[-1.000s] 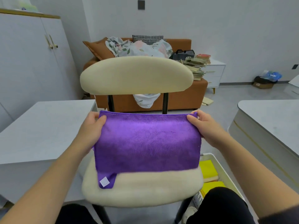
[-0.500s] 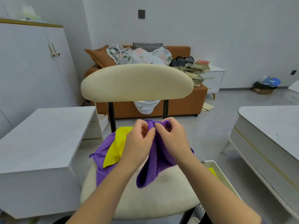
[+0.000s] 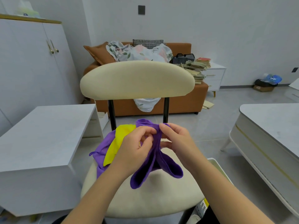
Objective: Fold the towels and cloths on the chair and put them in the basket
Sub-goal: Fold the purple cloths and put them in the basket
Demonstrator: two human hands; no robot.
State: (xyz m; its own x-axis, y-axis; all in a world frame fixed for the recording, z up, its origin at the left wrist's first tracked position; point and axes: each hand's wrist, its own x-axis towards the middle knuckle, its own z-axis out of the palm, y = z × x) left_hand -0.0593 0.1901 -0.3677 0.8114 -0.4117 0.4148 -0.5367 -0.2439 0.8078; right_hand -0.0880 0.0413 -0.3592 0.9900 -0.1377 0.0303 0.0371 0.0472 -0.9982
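A dark purple cloth [image 3: 155, 165] hangs folded above the cream chair seat [image 3: 145, 199]. My left hand [image 3: 134, 147] and my right hand [image 3: 176, 139] meet at its top edge, and both pinch it there. Its two loops droop toward the seat. Behind my left hand lie a yellow cloth [image 3: 116, 143] and a lighter purple cloth [image 3: 103, 149] at the seat's back left. The white basket [image 3: 216, 167] shows only as a rim low on the right, mostly hidden by my right arm.
A grey table [image 3: 45, 136] stands close on the left and a white table [image 3: 268, 133] on the right. The chair's backrest [image 3: 137, 80] rises just behind my hands. A brown sofa [image 3: 182, 102] with bedding and books fills the background.
A second ago the cloth was held spread wide by its top corners. My hands brought those corners together at the middle, and the cloth now hangs doubled. The yellow cloth came into sight.
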